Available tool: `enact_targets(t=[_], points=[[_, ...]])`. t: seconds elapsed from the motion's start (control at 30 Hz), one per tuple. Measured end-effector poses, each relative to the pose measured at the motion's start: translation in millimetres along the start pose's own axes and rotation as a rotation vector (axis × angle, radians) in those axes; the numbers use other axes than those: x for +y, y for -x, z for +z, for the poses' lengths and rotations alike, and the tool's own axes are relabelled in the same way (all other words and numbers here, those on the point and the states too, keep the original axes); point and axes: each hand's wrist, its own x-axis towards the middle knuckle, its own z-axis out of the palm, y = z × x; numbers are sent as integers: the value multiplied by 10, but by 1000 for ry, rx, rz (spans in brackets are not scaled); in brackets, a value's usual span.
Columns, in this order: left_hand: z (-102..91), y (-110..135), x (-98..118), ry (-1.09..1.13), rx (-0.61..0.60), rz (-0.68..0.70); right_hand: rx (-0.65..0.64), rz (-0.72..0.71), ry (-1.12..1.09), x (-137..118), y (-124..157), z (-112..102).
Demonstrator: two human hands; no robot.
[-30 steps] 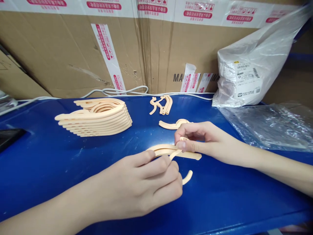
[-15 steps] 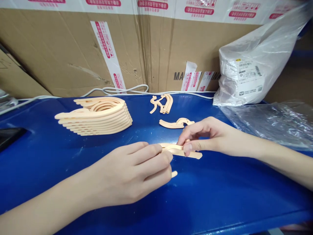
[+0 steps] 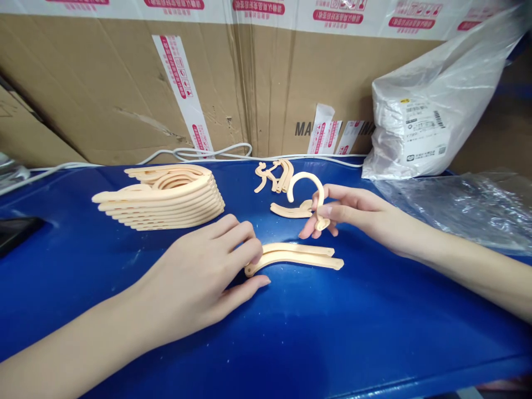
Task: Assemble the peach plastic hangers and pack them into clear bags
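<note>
Between the thumb and fingers of my right hand (image 3: 349, 213) is a cream plastic hanger hook (image 3: 321, 194), its curve standing up to the left. My left hand (image 3: 208, 271) is open, thumb apart, with its fingertips at the left end of a pair of hanger arms (image 3: 299, 256) lying on the blue table (image 3: 291, 343). Those two arms lie side by side and meet near my left fingers. Just behind the hook lies another hanger arm piece (image 3: 288, 211), partly covered by my right hand.
A stack of folded cream hangers (image 3: 166, 205) stands at the back left. Further loose hanger parts (image 3: 276, 176) lie at the back. Behind them are a white cable (image 3: 216, 151) and a cardboard box (image 3: 124, 83). A white plastic bag (image 3: 415, 122) and a clear plastic sheet (image 3: 465, 210) are at right.
My right hand has lifted the hook off the hanger arms and turned it upright. My left hand has shifted left and its pinch has opened, uncovering the two arms on the table.
</note>
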Motion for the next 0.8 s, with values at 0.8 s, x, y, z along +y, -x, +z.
enact_targets(t=[0.8], points=[[-170, -259, -88, 1065, 192, -616, 145, 64, -296, -37, -86, 164]])
